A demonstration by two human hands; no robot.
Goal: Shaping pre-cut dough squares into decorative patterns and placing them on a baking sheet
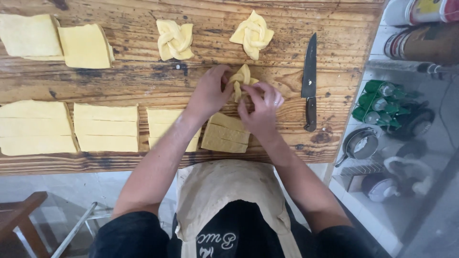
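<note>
Near the worktop's (143, 81) middle, the left hand (208, 93) and right hand (260, 107) pinch one folded dough piece (242, 79) — both gripping it. A knife (310, 81) lies toward the right edge.

Two finished dough knots (175, 40) beyond the grips, a third dough knot (242, 79) between them; six stacks of dough sheets (106, 127) on the tabletop (143, 79); one knife (310, 81) right of the grips.

Two round tubs at the top right corner beyond the wooden table's (344, 28) edge: a white tub (406, 10) wearing a yellow and pink label (432, 7), below it a brown tub (423, 44) with a white lid rim, both lying sideways on the pale shelf.
</note>
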